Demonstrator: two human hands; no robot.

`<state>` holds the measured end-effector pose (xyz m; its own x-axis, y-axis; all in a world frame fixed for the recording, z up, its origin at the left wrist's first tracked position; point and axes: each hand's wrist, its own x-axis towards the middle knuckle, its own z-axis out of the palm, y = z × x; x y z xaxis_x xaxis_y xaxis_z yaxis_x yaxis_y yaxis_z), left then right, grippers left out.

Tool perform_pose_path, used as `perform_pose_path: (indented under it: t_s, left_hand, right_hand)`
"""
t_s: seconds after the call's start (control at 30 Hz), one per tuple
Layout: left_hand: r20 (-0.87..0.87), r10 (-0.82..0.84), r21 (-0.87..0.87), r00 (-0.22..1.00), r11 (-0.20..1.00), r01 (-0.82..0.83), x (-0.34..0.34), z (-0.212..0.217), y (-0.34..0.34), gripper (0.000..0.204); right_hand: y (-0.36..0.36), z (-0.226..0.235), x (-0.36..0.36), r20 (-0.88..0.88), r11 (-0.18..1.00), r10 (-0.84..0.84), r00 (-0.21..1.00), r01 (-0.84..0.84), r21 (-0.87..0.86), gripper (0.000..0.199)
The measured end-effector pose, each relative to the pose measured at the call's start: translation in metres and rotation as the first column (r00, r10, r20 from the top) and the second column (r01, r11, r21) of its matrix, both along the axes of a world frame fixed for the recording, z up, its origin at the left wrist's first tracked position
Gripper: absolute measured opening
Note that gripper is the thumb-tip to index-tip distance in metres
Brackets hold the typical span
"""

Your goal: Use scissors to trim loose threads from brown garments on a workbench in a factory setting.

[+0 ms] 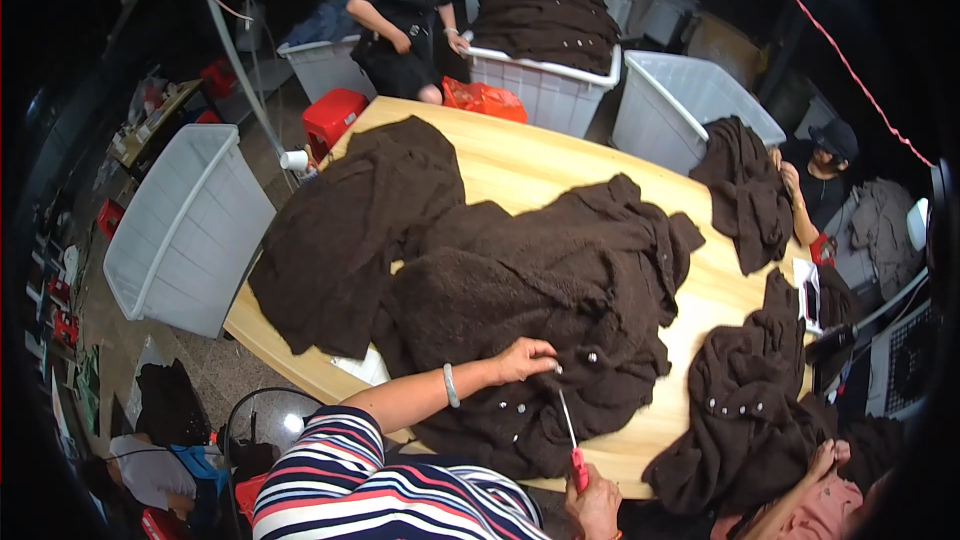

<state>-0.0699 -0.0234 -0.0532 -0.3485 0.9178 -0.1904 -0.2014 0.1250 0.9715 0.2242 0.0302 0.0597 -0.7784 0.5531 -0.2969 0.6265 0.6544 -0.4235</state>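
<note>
Brown fuzzy knitwear [470, 305] bore shiny buttons [592, 357], work seemingly unfinished. Right hand [597, 505] gripped a red-handled metal tool [579, 466]; left hand [522, 360] touched knitwear, hold unclear.

Here's your left hand [522, 360], bracelet [451, 385] at the wrist, fingertips pinching the dark brown garment [490, 290]; and your right hand [597, 505] grips a pink-handled tool [579, 468], slim blade angled up toward those fingers, tip just short of them! The garment sprawls over your pale wooden table [510, 155], shiny buttons [592, 357] dotting it, a dark pile [355, 220] to your left. On your right, a co-worker in pink [815, 510] sits by more buttoned cloth [735, 380]. Across the table, a person in black [405, 15] has one hand at a loaded white bin [540, 90].
</note>
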Motion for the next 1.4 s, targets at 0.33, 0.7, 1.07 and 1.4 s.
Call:
perform_pose_path:
  t_s: [0.33,0.7,1.07,1.4]
  left_hand:
    - [-0.034,-0.005,-0.007,0.999,1.000,0.005,0.011,0.011,0.008,0.042]
    - [-0.263,-0.001,-0.024,0.965,1.000,-0.005,0.011,0.012,0.085,0.028]
    - [0.037,-0.050,0.017,0.998,0.999,0.049,0.021,-0.024,0.086,0.031]
    - [0.003,-0.010,0.079,1.000,0.997,0.009,0.024,-0.033,0.085,0.025]
  right_hand:
    - [-0.009,-0.004,-0.003,-0.152,0.998,-0.066,0.986,0.068,0.006,0.025]
    - [-0.001,0.006,0.015,-0.191,0.994,-0.098,0.977,0.089,-0.058,0.018]
    - [0.035,0.003,0.017,-0.288,0.999,-0.022,0.957,0.006,-0.054,0.016]
    - [0.054,0.005,0.004,-0.078,0.988,0.027,0.997,-0.038,-0.150,0.016]
